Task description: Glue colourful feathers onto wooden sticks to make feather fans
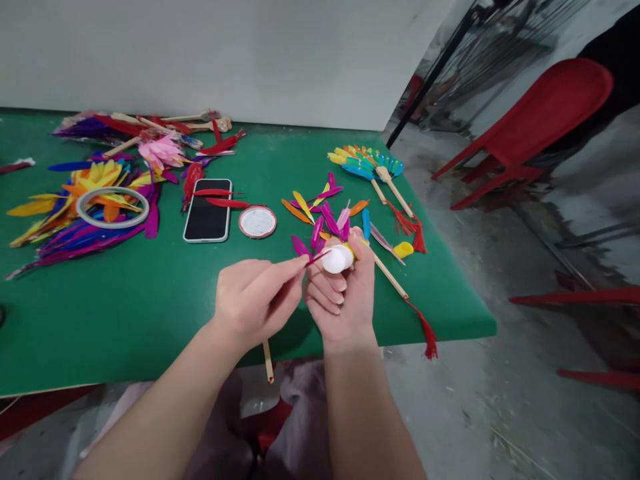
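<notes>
My left hand (260,297) is closed, its thumb and fingertips pinching a thin dark magenta feather (319,258). That feather reaches the white end of a glue stick (336,260), which my right hand (345,290) grips with fingers wrapped round it. A yellow cap (403,250) lies on the table to the right of my right hand. Loose feathers (329,217) in magenta, orange and yellow lie just beyond both hands. A wooden stick (391,277) with a red tassel (429,337) emerges to the right of my right hand. Another wooden stick (268,360) pokes out below my left hand.
On the green table (165,307) are a phone (206,227) with red feathers across it, a round white lid (257,221), a tape roll (83,212) on a feather pile, and feather fans (383,175) at the back right. Red chairs (545,120) stand to the right.
</notes>
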`<action>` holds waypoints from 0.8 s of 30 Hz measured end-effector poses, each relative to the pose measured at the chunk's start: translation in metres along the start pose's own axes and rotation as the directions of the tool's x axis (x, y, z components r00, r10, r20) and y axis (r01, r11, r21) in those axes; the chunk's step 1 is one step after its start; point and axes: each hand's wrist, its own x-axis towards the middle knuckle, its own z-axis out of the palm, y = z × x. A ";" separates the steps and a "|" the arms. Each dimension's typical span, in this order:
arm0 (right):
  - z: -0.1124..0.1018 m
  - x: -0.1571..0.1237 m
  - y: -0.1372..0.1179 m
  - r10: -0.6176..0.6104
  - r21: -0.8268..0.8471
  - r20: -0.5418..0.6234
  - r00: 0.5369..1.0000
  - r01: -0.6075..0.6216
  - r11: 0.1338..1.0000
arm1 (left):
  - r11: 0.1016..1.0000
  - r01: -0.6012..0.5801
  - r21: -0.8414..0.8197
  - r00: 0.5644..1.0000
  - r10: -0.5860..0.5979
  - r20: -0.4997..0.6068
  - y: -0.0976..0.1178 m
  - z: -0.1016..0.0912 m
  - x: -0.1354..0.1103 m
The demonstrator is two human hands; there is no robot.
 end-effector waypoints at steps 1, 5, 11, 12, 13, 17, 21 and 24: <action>0.000 0.000 0.000 0.001 -0.001 -0.010 1.000 -0.001 1.000 | 1.000 -0.003 -0.005 1.000 0.003 0.005 0.000 0.000 0.000; 0.000 0.001 0.000 -0.009 0.006 -0.018 1.000 0.009 1.000 | 1.000 -0.005 -0.014 1.000 0.005 0.014 0.000 0.000 0.000; -0.001 0.000 0.000 -0.007 -0.008 -0.005 1.000 0.007 1.000 | 0.999 0.001 -0.043 1.000 0.000 0.018 0.001 0.000 0.001; -0.001 0.000 0.000 -0.010 -0.007 0.001 1.000 0.010 1.000 | 0.999 0.008 -0.043 1.000 -0.008 0.007 0.001 0.000 0.001; -0.001 0.000 0.001 -0.010 -0.006 0.007 1.000 0.010 1.000 | 0.999 0.017 -0.041 1.000 -0.017 -0.007 0.002 0.001 0.001; -0.001 0.000 0.000 0.003 -0.016 -0.012 1.000 -0.003 1.000 | 0.999 0.017 -0.042 1.000 -0.017 0.009 0.003 0.001 0.002; -0.002 0.001 0.000 0.008 -0.004 0.002 1.000 -0.008 1.000 | 0.999 0.045 -0.028 0.999 -0.046 -0.007 0.002 0.000 0.004; -0.002 0.001 0.001 0.009 -0.011 -0.004 1.000 -0.009 1.000 | 0.998 0.036 -0.049 0.999 -0.035 0.030 0.002 -0.002 0.005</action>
